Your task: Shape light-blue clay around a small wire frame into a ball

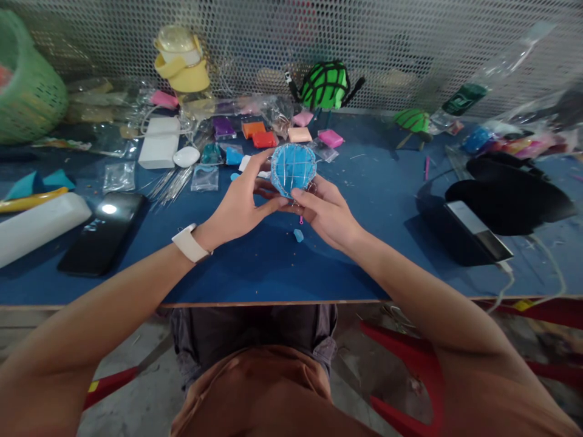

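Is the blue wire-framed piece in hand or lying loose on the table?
In hand: the left hand holds the blue wire-framed piece at its left side, and the right hand's thumb lies on its lower edge.

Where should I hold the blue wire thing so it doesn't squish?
Hold the blue wire thing by its rim, coming in from both sides, where the left hand and right hand are. It's roundish, with wire around its edge and thin wires crossing its blue face, so a rim grip would probably press less on the middle.
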Tool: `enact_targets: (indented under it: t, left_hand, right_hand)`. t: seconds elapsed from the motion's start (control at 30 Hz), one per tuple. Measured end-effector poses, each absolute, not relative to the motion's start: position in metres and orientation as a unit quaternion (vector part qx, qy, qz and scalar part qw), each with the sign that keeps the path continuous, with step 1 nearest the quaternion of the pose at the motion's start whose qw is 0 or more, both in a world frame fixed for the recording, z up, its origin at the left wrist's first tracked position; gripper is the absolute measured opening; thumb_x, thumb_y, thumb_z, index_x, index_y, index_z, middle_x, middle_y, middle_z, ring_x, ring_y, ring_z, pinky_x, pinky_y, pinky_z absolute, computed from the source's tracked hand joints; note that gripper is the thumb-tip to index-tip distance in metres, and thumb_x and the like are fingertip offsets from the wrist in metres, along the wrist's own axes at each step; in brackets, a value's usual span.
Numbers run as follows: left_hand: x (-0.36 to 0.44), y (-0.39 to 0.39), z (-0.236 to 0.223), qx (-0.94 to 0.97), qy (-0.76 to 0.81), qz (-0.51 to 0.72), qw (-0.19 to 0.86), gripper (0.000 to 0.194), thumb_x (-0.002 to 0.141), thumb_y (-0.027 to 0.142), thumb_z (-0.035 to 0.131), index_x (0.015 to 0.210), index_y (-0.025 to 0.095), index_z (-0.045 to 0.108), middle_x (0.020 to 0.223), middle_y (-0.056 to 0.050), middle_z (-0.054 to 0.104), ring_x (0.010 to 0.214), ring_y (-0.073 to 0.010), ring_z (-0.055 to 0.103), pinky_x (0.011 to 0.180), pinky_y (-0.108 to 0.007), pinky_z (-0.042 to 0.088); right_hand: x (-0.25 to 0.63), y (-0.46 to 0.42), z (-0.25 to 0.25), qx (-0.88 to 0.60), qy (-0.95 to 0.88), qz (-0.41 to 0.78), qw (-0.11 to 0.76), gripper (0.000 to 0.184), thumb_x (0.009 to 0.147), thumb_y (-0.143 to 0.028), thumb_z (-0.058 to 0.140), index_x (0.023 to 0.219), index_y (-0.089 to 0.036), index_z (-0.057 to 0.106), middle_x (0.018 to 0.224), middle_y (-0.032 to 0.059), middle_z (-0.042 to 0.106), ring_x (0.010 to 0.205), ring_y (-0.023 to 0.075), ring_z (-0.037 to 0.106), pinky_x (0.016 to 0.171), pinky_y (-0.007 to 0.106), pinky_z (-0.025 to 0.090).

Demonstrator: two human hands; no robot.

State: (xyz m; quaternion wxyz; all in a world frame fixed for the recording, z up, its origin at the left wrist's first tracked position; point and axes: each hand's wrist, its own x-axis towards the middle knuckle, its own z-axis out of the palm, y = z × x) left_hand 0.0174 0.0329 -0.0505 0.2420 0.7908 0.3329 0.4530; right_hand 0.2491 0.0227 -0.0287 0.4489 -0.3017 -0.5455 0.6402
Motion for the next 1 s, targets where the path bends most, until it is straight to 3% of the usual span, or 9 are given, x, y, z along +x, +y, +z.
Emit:
enact_targets:
  t: [0.13, 0.33, 0.57, 0.83, 1.0]
  left_hand:
    - [0.0163, 0.0341, -0.0498, 0.794, 0.333, 0.454, 0.23, 0.08, 0.117, 0.067, 0.075, 0.184, 0.04, 0.041, 0.179, -0.018, 0.061, 0.148, -0.0385, 0.079, 0.105, -0.051, 0.08]
    - [0.0158, 0.0325, -0.0479, 0.789, 0.339, 0.463, 0.222, 0.08, 0.114, 0.068, 0.079, 0.181, 0.037, 0.047, 0.172, -0.019, 0.066, 0.138, -0.0367, 0.084, 0.096, -0.047, 0.08]
    - [0.0123, 0.0366, -0.048, 0.791, 0.337, 0.46, 0.221, 0.086, 0.111, 0.081, 0.076, 0.181, 0.038, 0.049, 0.173, -0.019, 0.068, 0.129, -0.0333, 0.087, 0.099, -0.046, 0.079]
    - [0.0099, 0.0357, -0.0453, 0.796, 0.347, 0.455, 0.195, 0.081, 0.114, 0.078, 0.073, 0.177, 0.035, 0.05, 0.151, -0.017, 0.079, 0.113, -0.0296, 0.087, 0.093, -0.046, 0.078]
    - [0.0092, 0.0348, -0.0404, 0.802, 0.348, 0.445, 0.195, 0.082, 0.114, 0.083, 0.068, 0.177, 0.033, 0.05, 0.157, -0.018, 0.077, 0.115, -0.0302, 0.088, 0.095, -0.046, 0.077]
  right_hand:
    - [0.2496, 0.0241, -0.0299, -0.303, -0.549, 0.638, 0.448, 0.059, 0.089, -0.065, 0.103, 0.13, -0.033, 0.075, 0.144, 0.0033, 0.089, 0.137, 0.0339, 0.083, 0.124, 0.064, 0.072]
    - [0.2503, 0.023, -0.0285, -0.311, -0.563, 0.622, 0.446, 0.058, 0.09, -0.067, 0.102, 0.13, -0.033, 0.076, 0.137, 0.0032, 0.091, 0.126, 0.033, 0.085, 0.119, 0.064, 0.074]
    - [0.2519, 0.0255, -0.0292, -0.326, -0.577, 0.601, 0.447, 0.062, 0.09, -0.073, 0.1, 0.133, -0.034, 0.078, 0.14, 0.004, 0.09, 0.133, 0.0354, 0.085, 0.119, 0.065, 0.074]
    - [0.2538, 0.0281, -0.0327, -0.304, -0.587, 0.598, 0.453, 0.058, 0.091, -0.068, 0.102, 0.131, -0.031, 0.082, 0.135, 0.0045, 0.091, 0.125, 0.0324, 0.085, 0.108, 0.057, 0.077]
    - [0.2552, 0.0286, -0.0322, -0.312, -0.599, 0.585, 0.45, 0.063, 0.091, -0.074, 0.1, 0.132, -0.03, 0.082, 0.136, 0.0053, 0.091, 0.124, 0.0326, 0.086, 0.106, 0.054, 0.077]
